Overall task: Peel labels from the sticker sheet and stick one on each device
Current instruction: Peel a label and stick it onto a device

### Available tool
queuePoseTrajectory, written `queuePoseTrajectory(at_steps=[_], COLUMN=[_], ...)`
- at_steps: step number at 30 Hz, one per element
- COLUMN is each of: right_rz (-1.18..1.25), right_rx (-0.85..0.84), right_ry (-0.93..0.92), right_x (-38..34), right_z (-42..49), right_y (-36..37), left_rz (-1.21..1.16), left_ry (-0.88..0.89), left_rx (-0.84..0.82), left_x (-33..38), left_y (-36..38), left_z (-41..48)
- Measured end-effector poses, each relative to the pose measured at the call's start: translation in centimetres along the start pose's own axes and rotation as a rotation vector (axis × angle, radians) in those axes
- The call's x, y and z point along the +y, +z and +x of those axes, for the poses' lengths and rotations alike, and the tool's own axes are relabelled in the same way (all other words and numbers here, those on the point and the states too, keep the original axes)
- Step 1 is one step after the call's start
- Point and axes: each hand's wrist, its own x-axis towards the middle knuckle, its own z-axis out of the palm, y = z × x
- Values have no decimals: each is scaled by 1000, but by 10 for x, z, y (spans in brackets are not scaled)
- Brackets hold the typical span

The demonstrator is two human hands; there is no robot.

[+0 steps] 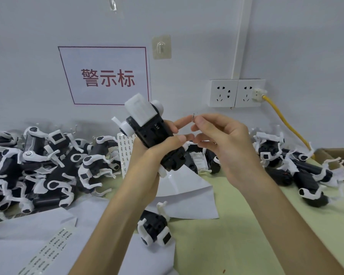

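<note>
My left hand [157,149] grips a black-and-white robot-dog device [147,128], held up at the middle of the view with its dark underside facing me. Just right of it, my right hand [220,139] pinches a tiny label [194,116] between thumb and forefinger, close to my left fingertips. A sticker sheet [125,153] with rows of small labels stands behind my left hand. Another label strip [48,253] lies at the lower left. One more device [155,228] lies on the table between my forearms.
A big heap of devices [38,165] fills the left side, and a smaller heap [298,167] lies at the right beside a cardboard box [338,155]. White backing sheets [187,193] cover the green table [246,235]. Wall sockets [236,93] with a yellow cable [282,120] sit behind.
</note>
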Motion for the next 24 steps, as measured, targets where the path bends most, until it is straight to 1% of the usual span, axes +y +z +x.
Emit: queuePoseTrajectory(at_steps=[4,7,9,12,16,17,19,21,22,24], right_rz=[7,-38,-115,-277,-248,-232,-213,-240,-271,-355], right_rx=[10,34,68,104,64,39,-34,-118,-165,-247], right_ry=[2,-14,-65,-194,-289,-300,-285,-212,-163,-85], right_x=[0,0,3,6,6,5,1,1,2,8], right_z=[-1,-1,-2,-3,-6,-6,-5,-4,-4,-5], right_y=[0,2,2,3,5,5,4,3,3,5], left_rz=[62,102,128,112,90,39,-185,-442,-531,-587], left_ry=[4,1,-6,-28,-94,-114,-182,-270,-305,-334], left_rx=[16,37,70,137,246,277,324,353,357,338], left_x=[-1,0,0,-2,-2,-2,-1,4,5,4], left_y=[-1,2,5,8,6,4,0,-3,-4,-5], left_z=[0,-1,-1,-1,0,0,2,4,5,6])
